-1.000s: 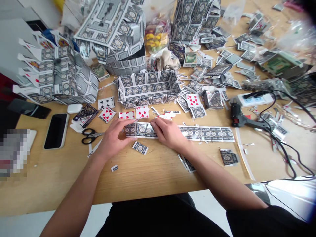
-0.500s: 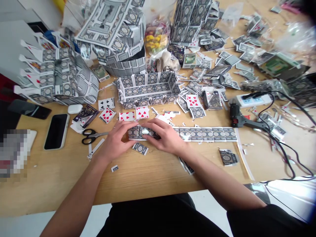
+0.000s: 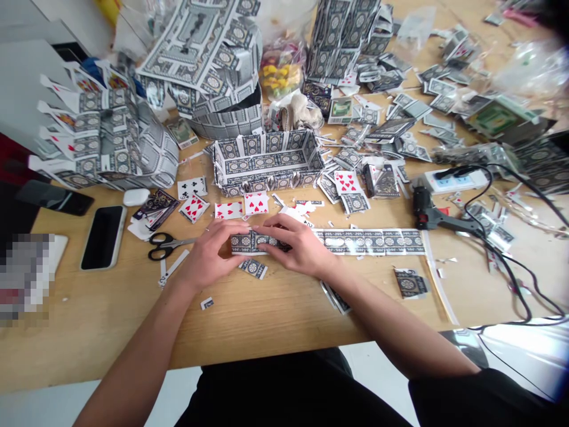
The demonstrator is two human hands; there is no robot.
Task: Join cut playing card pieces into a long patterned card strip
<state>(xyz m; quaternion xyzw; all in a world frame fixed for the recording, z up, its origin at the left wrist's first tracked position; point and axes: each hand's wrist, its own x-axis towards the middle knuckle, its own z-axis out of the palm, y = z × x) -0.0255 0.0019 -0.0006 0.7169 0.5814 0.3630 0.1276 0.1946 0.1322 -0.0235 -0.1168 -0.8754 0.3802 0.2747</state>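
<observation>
Playing-card strip (image 3: 376, 242) lying flat on the wooden table (image 3: 249, 320) in front of the person, its backs upward. The left hand (image 3: 208, 252) spans the left end, thumb at the near edge and fingers at the far edge, closed across it, apparently to keep it square. The right hand (image 3: 304, 246) lies over the neighbouring cards, seemingly steadying them; whether it pinches or merely presses cannot be told. Scissors (image 3: 170, 243) rest just beside the left hand, conveniently reachable; the glue gun (image 3: 423, 209) lies near the power strip (image 3: 457, 179), presumably for its supply.
</observation>
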